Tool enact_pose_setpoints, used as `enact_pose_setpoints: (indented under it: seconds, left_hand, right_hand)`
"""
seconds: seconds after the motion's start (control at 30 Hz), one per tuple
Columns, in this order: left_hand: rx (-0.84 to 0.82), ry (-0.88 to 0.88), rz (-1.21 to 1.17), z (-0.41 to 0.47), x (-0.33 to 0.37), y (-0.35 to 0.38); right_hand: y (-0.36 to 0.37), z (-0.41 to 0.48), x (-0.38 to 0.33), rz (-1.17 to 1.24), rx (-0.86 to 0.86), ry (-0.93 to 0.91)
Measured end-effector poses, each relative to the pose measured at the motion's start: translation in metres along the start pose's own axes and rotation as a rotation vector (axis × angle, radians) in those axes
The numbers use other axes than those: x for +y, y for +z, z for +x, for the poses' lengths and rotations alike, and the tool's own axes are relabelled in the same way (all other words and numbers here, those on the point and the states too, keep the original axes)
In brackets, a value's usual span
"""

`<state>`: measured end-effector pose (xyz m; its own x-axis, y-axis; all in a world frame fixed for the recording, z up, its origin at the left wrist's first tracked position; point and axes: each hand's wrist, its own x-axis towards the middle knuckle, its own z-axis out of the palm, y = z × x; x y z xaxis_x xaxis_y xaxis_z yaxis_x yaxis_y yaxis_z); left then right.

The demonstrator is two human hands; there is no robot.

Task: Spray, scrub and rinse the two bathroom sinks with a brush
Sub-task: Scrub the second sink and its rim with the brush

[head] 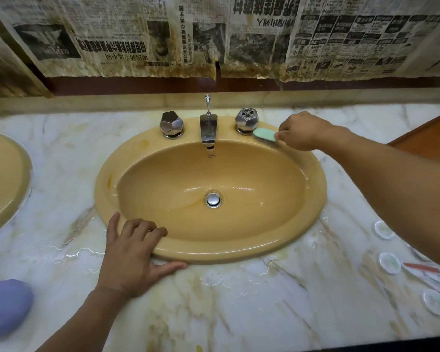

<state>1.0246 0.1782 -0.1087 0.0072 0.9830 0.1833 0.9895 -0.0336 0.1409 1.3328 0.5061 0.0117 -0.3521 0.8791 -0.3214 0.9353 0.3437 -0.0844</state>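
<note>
A yellow oval sink (313,184) is set in a marble counter, its bowl wet around a chrome drain plug (213,199). My right hand (305,130) grips a green brush (264,134), whose bristles press on the sink's back right rim just below the right tap knob (246,119). My left hand (135,252) rests on the sink's front left rim, fingers bent over the edge and thumb on the counter. A chrome spout (208,129) and a left knob (171,123) stand at the back. Part of a second yellow sink (3,184) shows at the far left.
The marble counter (239,301) is wet near the front. A purple object (5,307) lies at the front left. Several small white round lids (389,262) and a red stick (421,268) lie at the right. A wooden tray (422,138) sits back right. Stained newspaper covers the wall.
</note>
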Motion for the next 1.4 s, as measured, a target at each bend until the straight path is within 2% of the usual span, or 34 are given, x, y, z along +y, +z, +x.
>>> enact_pose_setpoints:
  seconds: [0.13, 0.23, 0.5, 0.6, 0.77, 0.97, 1.27, 1.4]
  left_hand:
    - [0.0, 0.0, 0.001, 0.001, 0.0, -0.001]
    - [0.0, 0.003, 0.003, 0.001, 0.001, -0.001]
    - [-0.005, 0.009, 0.002, 0.0, 0.0, -0.001]
    - [-0.008, 0.008, -0.003, 0.0, 0.0, -0.001]
    - [0.004, 0.002, -0.004, -0.001, 0.0, -0.001]
    - [-0.01, -0.018, 0.004, -0.003, 0.003, -0.003]
    - [-0.048, -0.024, 0.012, -0.001, 0.001, -0.003]
    - [-0.038, -0.018, 0.0, -0.001, 0.0, -0.004]
  right_hand:
    - [0.018, 0.002, -0.024, -0.13, 0.08, -0.048]
    - [0.022, -0.002, -0.023, -0.125, 0.099, -0.045]
    - [0.008, -0.027, 0.05, 0.043, -0.014, 0.097]
    - [0.018, -0.049, 0.062, 0.084, -0.065, 0.111]
    - [0.031, -0.095, 0.076, 0.01, -0.077, 0.193]
    - [0.05, -0.145, 0.07, 0.088, -0.125, 0.238]
    - [0.057, -0.103, 0.058, 0.142, 0.012, 0.365]
    - [0.046, -0.097, 0.043, 0.178, -0.02, 0.383]
